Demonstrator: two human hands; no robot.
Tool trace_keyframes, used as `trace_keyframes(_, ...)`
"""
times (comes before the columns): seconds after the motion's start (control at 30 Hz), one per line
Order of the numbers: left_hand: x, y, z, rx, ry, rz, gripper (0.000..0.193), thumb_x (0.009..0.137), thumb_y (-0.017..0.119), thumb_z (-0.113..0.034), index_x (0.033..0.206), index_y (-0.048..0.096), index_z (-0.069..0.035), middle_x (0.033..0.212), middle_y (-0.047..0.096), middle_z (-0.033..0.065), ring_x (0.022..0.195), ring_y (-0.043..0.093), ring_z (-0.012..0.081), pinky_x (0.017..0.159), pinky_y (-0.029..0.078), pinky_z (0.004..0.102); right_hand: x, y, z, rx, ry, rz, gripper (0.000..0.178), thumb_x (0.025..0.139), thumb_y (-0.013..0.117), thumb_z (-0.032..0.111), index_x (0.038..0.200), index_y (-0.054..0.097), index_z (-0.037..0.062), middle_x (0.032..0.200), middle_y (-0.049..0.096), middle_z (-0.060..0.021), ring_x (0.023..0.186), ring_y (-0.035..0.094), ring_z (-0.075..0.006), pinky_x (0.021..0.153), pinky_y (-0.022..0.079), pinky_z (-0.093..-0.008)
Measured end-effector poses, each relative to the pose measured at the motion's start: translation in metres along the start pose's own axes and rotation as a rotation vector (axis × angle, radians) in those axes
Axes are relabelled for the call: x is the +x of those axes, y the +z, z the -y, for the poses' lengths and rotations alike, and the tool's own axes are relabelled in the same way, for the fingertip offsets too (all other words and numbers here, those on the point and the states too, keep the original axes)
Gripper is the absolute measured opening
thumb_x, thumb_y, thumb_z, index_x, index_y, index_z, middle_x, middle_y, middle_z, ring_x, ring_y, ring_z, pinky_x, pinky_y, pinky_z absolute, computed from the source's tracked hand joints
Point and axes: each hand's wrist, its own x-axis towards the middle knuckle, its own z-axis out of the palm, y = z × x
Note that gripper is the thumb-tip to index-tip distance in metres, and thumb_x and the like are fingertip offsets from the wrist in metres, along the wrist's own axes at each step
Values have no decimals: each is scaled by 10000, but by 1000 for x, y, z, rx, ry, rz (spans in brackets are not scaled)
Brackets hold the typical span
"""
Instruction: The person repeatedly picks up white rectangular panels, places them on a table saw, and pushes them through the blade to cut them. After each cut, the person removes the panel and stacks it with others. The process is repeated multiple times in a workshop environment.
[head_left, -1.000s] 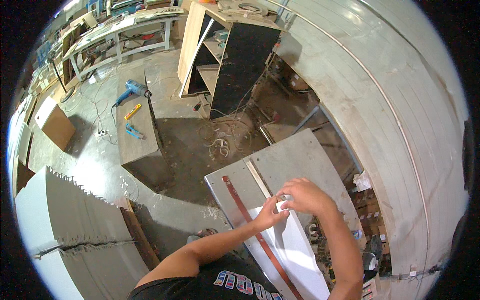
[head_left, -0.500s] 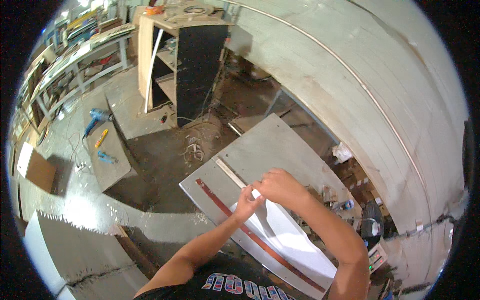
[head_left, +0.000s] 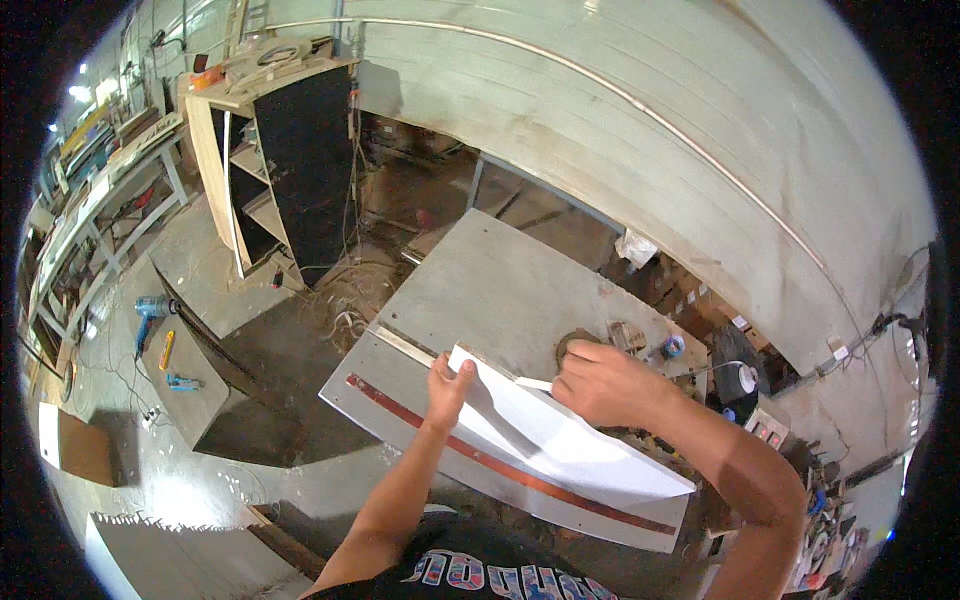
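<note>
A long white panel (head_left: 590, 445) with one curved edge lies tilted over a grey board (head_left: 480, 265). My left hand (head_left: 447, 390) is closed on the panel's left end, thumb on top. Over the panel's far edge, my right hand (head_left: 605, 382) is closed in a pinch. From its fingers a narrow white strip (head_left: 534, 384) sticks out to the left; where the strip ends inside the hand is hidden. A reddish-brown strip (head_left: 500, 455) runs along the board's near side, and a pale narrow strip (head_left: 403, 345) shows beyond my left hand.
A blue power tool (head_left: 152, 308), a yellow utility knife (head_left: 167, 350) and a light-blue tool (head_left: 183, 382) rest on a grey piece at left. Behind stands a black-sided cabinet (head_left: 305, 170). A blue tape roll (head_left: 672, 346) and clutter sit at right.
My right hand has moved right, away from my left, with the white strip now showing from its fingers. My left hand holds the panel's end. The whole view has shifted.
</note>
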Motion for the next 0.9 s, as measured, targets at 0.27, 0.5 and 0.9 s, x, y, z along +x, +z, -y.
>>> trace_keyframes(0.27, 4, 2, 15, 61, 2, -23, 634, 1011, 868, -547, 1250, 668, 5, 1034, 690, 0, 919, 592, 93, 800, 504, 289, -180, -56, 44, -181, 359, -47, 127, 843, 769, 190, 876, 666, 124, 841, 628, -30, 944, 673, -240, 975, 558, -354)
trace_keyframes(0.5, 12, -4, 29, 74, -18, 5, 573, 1099, 776, -461, 1369, 659, 30, 1195, 707, 43, 1075, 610, 132, 972, 497, 310, -362, -107, 84, -297, 808, 40, 155, 784, 758, 128, 912, 685, 79, 953, 707, -127, 1013, 685, -375, 1035, 511, -565)
trace_keyframes(0.9, 12, -11, 38, -4, 29, 9, 556, 1109, 744, -519, 1300, 663, -3, 1074, 683, 0, 956, 600, 119, 869, 496, 321, -604, -165, 156, -850, 1173, 110, 133, 913, 675, 29, 1045, 689, 36, 1085, 701, -151, 1147, 645, -397, 1129, 456, -538)
